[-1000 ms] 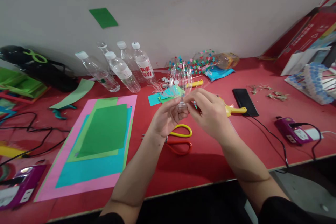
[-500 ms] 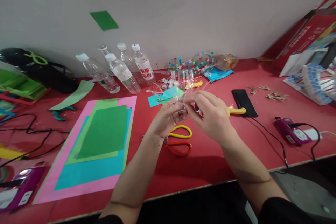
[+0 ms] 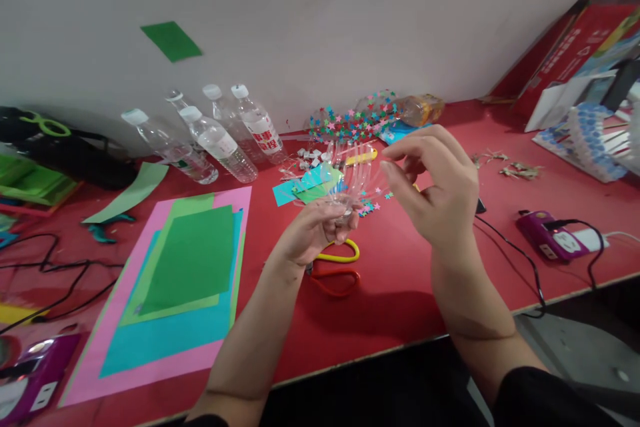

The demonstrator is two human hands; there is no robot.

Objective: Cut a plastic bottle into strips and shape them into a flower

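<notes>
My left hand [image 3: 323,223] is closed around the neck end of a cut clear plastic bottle [image 3: 345,197]. Its upper part fans out in thin, see-through strips. To the right of these strips my right hand [image 3: 433,183] is raised, with thumb and forefinger slightly apart and nothing visible between them. Below the left hand, scissors [image 3: 337,280] with one yellow and one red handle lie on the red table, their blades partly hidden by the forearm. Blue and green paper pieces [image 3: 310,185] and small star cutouts [image 3: 377,200] lie behind the bottle piece.
Several clear bottles [image 3: 220,143] stand at the back left. Stacked coloured sheets [image 3: 190,260] lie left. Star-covered plastic [image 3: 350,123] and a yellow cutter [image 3: 363,157] are behind the hands. A purple power socket [image 3: 550,237] with cables sits right, near the table edge [image 3: 560,303].
My right hand has moved away from the bottle piece, up and to the right, and its fingers have parted. The left hand keeps its hold. The view has shifted slightly.
</notes>
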